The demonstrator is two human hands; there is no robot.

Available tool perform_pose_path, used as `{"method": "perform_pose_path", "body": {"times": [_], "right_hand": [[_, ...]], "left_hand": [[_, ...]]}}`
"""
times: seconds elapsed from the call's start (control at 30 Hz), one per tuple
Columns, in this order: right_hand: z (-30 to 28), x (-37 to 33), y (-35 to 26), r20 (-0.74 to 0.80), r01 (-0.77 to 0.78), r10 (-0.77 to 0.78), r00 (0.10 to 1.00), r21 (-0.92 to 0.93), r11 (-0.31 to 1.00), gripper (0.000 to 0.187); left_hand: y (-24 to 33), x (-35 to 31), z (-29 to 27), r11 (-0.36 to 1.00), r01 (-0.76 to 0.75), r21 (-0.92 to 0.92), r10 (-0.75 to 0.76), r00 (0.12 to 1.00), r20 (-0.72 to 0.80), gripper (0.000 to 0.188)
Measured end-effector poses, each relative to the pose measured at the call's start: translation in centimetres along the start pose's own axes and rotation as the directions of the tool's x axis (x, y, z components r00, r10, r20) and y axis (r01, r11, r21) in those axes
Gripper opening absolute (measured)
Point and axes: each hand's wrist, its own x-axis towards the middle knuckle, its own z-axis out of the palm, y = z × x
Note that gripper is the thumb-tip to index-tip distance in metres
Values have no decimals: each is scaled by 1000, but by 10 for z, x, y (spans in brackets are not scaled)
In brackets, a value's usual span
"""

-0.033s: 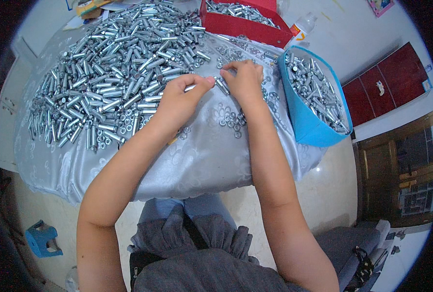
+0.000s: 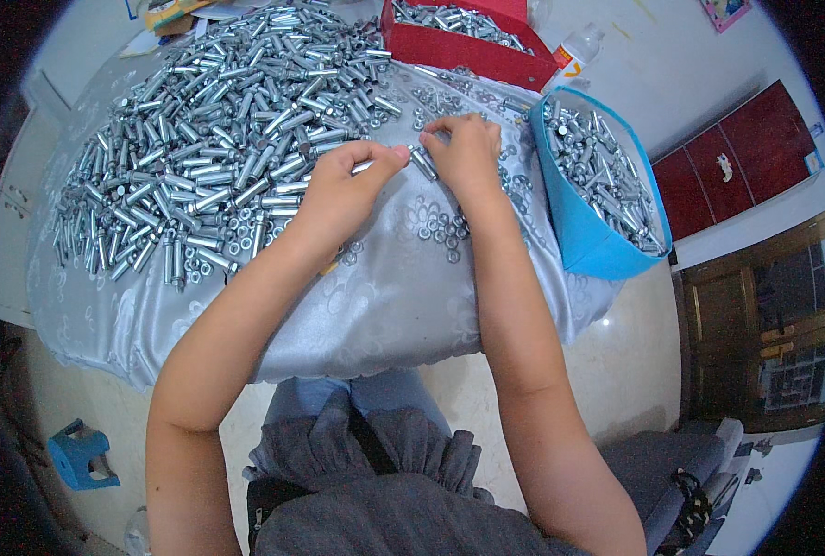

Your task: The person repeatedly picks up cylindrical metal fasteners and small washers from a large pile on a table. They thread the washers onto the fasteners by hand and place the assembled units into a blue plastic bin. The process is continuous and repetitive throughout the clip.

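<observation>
My left hand [image 2: 343, 190] is closed in a pinch, thumb and index fingertip meeting at the upper end of a silver expansion bolt [image 2: 422, 165]. The bolt slants down between my two hands, above the tablecloth. Another bit of shiny metal shows under the left fingers; whether it is held cannot be made out. My right hand [image 2: 468, 157] is just to the right of the bolt, its thumb and fingers curled together near the bolt's top. Anything in that pinch is too small to see. A big heap of silver expansion bolts [image 2: 236, 120] lies to the left.
Loose nuts [image 2: 445, 232] lie by my right wrist, with more beyond it. A blue fabric bin [image 2: 607, 250] of bolts stands at the right table edge. Behind are a red box [image 2: 468, 51] of bolts and a plastic bottle [image 2: 579, 48]. A silver-grey cloth [image 2: 375, 315] covers the table.
</observation>
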Motion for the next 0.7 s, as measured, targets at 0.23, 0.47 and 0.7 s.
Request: {"method": "perform_pose_path", "body": {"times": [0.23, 0.47, 0.7], "right_hand": [[1, 3, 1, -79, 42, -40, 996, 23, 999, 15], [-23, 5, -32, 370, -290, -145, 918, 873, 392, 13], [-25, 3, -34, 481, -429, -151, 864, 858, 282, 16]], "left_hand": [[1, 1, -2, 1000, 23, -5, -23, 999, -35, 23], [5, 3, -9, 972, 108, -208, -121, 991, -51, 21], [5, 6, -11, 934, 89, -347, -115, 992, -54, 22]]}}
